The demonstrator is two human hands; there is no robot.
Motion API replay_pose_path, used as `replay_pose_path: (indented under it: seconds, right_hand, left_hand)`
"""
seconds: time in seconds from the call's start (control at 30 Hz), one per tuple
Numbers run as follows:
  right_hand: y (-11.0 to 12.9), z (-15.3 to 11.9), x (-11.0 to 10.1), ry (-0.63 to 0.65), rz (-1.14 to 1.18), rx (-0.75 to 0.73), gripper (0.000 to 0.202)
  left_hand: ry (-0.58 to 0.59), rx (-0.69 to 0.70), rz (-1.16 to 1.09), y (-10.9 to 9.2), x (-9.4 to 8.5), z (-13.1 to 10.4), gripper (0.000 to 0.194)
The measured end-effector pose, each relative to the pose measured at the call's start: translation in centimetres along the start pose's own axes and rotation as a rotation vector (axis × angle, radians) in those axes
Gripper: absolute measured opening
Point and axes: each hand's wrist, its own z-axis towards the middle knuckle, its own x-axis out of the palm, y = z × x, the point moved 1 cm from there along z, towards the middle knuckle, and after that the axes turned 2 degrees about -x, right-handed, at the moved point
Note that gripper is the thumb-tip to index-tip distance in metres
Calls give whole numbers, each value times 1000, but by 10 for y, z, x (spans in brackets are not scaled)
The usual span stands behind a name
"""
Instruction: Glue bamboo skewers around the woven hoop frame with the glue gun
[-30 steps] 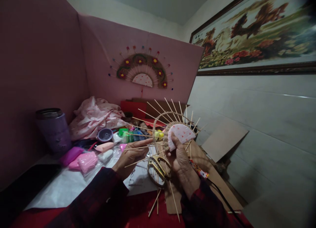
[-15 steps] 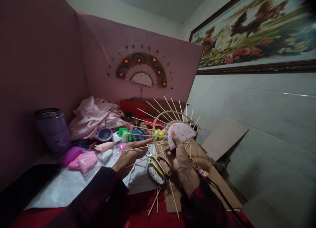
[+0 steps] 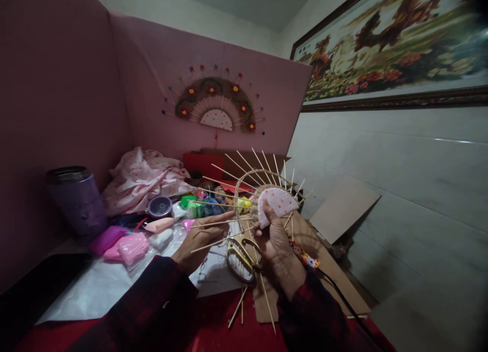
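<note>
My right hand [image 3: 278, 242] grips a half-round fan piece by its white padded centre with red dots [image 3: 281, 205], thumb on the front. Thin wooden sticks radiate from the piece, and woven twine [image 3: 256, 205] borders the centre. A looser arc of twine [image 3: 237, 192] loops across the sticks further out. At the left side of this arc, my left hand [image 3: 206, 237] has its index finger stretched along the sticks and its fingertips closed at the twine; the exact pinch is partly hidden. Gold-handled scissors [image 3: 240, 260] lie below, between the hands.
Loose sticks [image 3: 237, 309] and cardboard [image 3: 267, 303] lie near the front. Pink clay packs [image 3: 131, 247], a purple tumbler [image 3: 78, 202] and crumpled dotted cloth [image 3: 147, 179] stand left. A floral-handled tool with a cord [image 3: 305, 255] is at right. A finished fan [image 3: 213, 105] hangs on the pink panel.
The view has shifted slightly, so the scene sits a little further left and up. Both hands keep nearly the same hold on the fan piece and twine.
</note>
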Motion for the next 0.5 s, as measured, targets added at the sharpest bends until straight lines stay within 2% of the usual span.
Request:
replay_pose_path:
  seconds: [0.17, 0.5]
  right_hand:
    - [-2, 3, -3, -46, 108, 35, 37]
    - [-1, 10, -9, 0, 142, -8, 34]
  left_hand:
    - [4, -12, -47, 5, 5, 3, 36]
    - [-34, -90, -125, 2, 8, 0, 37]
